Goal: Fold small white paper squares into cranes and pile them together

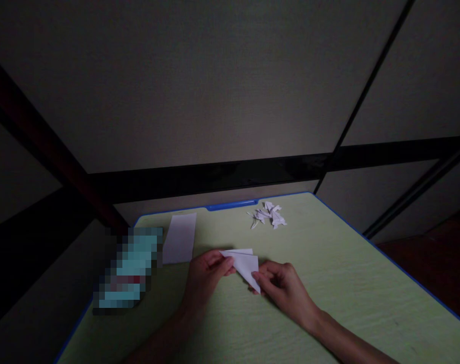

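Observation:
A folded piece of white paper (245,265) is held between both hands above the middle of the table. It has a pointed, triangular shape with a second layer showing behind its upper edge. My left hand (210,270) pinches its left tip, thumb on top. At the lower right corner, my right hand (277,283) grips the paper between thumb and fingers. Some fingertips of both hands are hidden behind the paper.
Several small folded paper figures (269,215) lie clustered near the table's far edge. A stack or sheet of white paper (179,237) rests at the left, beside a blurred-out bluish object (133,268). Behind the blue-edged table (347,283) stands a panelled wall or cabinet (214,91).

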A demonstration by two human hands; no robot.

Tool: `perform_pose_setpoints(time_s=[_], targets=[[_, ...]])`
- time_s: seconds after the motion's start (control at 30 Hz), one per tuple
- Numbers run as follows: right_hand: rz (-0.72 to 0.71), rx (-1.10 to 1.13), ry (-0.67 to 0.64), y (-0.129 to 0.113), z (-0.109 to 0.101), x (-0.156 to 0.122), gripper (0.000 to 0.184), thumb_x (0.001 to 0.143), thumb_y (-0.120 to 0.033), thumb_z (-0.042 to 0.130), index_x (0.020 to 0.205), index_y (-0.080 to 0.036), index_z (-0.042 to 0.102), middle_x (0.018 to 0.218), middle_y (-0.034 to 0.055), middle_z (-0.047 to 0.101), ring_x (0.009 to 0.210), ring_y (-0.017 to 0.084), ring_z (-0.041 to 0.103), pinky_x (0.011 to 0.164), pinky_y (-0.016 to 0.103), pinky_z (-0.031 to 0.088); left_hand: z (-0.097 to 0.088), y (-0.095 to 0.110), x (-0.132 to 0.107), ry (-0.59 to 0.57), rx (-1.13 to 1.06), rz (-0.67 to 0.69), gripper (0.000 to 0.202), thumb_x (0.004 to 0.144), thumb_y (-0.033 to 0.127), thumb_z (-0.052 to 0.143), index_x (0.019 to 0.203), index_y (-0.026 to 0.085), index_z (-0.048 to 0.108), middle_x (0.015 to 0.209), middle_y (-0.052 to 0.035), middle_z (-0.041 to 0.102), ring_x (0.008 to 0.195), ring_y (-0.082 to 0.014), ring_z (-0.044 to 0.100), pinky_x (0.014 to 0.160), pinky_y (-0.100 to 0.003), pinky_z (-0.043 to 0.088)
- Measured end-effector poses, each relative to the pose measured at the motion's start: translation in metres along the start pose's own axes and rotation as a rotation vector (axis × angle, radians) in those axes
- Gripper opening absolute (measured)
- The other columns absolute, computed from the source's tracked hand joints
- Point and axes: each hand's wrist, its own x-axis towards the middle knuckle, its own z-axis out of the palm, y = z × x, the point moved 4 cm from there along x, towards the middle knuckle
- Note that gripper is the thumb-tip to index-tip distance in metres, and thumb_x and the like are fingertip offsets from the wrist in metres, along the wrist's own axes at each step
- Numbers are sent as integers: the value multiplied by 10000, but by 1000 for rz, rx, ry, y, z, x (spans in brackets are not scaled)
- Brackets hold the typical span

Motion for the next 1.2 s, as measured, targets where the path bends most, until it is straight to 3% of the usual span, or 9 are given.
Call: perform_pose_setpoints(time_s=[0.23,0.33,0.47,0.57,0.8,0.97,1.2], targets=[[-126,-193,9,-11,-1,-5,250,728,-240,481,501,-139,511,435,-43,374,397,58,304,384,184,231,0,0,0,6,127,65,193,589,261,599,465,127,537,442,20,560,462,-105,508,488,-195,376],[-81,-104,-1,-8,0,-3,239,707,-231,504,489,-146,456,448,-50,348,410,57,296,386,182,228,1,-1,0,-12,122,64,175,593,251,596,482,123,551,449,13,564,465,-104,503,495,-197,379],[-2,113,-15,-3,1,-1,165,709,-277,511,616,-142,490,510,-35,405,462,74,352,418,188,270,9,-3,-4,-141,90,38,165,590,254,598,502,116,572,436,12,557,450,-94,494,484,-194,384],[32,149,-6,0,3,-2,210,714,-313,500,599,-137,491,495,-33,409,450,72,356,410,190,268,13,-9,-6,-218,49,-22,218,595,291,586,478,109,562,416,2,548,404,-90,487,438,-195,389],[118,202,-76,3,15,-6,275,697,-370,511,549,-142,466,366,-65,396,297,39,325,307,160,226,10,-18,-4,-109,20,-33,366,642,443,491,472,119,501,384,10,499,329,-91,460,323,-188,354],[134,316,-31,2,15,-6,302,690,-408,510,563,-136,468,348,-48,462,273,44,388,290,149,283,20,-17,-10,-253,137,0,323,634,427,518,522,124,513,399,18,502,368,-91,463,349,-180,350],[128,403,5,1,13,-4,286,680,-384,537,567,-126,485,353,-41,498,281,43,416,298,146,320,20,-21,-14,-238,224,22,357,701,403,436,469,133,459,364,30,438,338,-68,394,350,-177,286]])
